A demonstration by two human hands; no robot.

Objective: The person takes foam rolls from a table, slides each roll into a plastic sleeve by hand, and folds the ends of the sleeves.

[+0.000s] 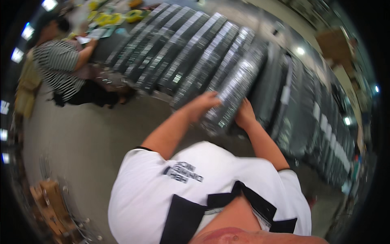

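Between my hands lies a long dark package (239, 77) wrapped in shiny see-through film. Its near end juts toward me past the row. My left hand (204, 105) grips its left side, the fingers pressed against the film. On its other side, my right hand (244, 114) grips near the same end, with its fingertips partly hidden. Similar wrapped packages (203, 57) lie side by side to the left, close to my left hand. To the right of my right hand are more dark wrapped packages (270, 87), less glossy and bulkier.
At the far left a person in a striped top (61, 61) stands by the table end, handling papers (84, 40). Yellow tape rolls (107, 19) sit beyond them. Brown cardboard (50, 199) lies on the floor at lower left. A brown carton (335, 45) shows at far right.
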